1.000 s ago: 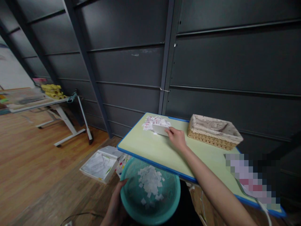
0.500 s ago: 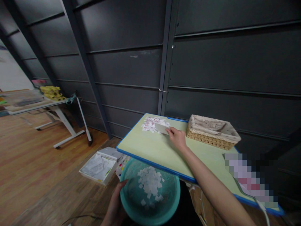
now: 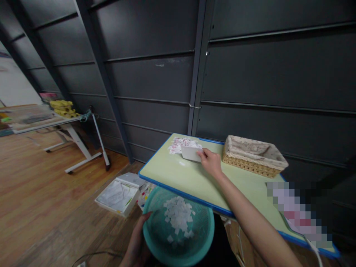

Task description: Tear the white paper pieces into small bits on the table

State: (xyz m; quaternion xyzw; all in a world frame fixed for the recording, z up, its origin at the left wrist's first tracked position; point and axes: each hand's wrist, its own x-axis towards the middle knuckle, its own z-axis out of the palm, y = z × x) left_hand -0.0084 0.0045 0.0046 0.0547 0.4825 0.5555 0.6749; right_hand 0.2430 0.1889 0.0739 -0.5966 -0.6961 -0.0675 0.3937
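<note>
My right hand point(image 3: 210, 162) pinches a flat whitish card point(image 3: 191, 153), tilted on its edge over the table. Just beyond the card is a heap of small white paper pieces with reddish marks point(image 3: 180, 144), partly covered by it. On the near side of the card a small pale patch shows on the tabletop. My left hand point(image 3: 139, 237) grips the left rim of a teal plastic basin point(image 3: 204, 243), its thumb over the edge. Inside the basin lie many small white square pieces point(image 3: 178, 213). The basin is below the table's front edge.
The pale green table point(image 3: 161, 167) has a blue edge. A fabric-lined woven basket point(image 3: 250, 163) stands at its back right, and a pixelated item point(image 3: 297, 215) lies at right. An open white box point(image 3: 118, 194) sits on the floor. Another table point(image 3: 44, 124) is at left.
The card has tipped more upright at the heap's near edge, and a small pale patch now shows in front of it. My left hand keeps its hold on the basin.
</note>
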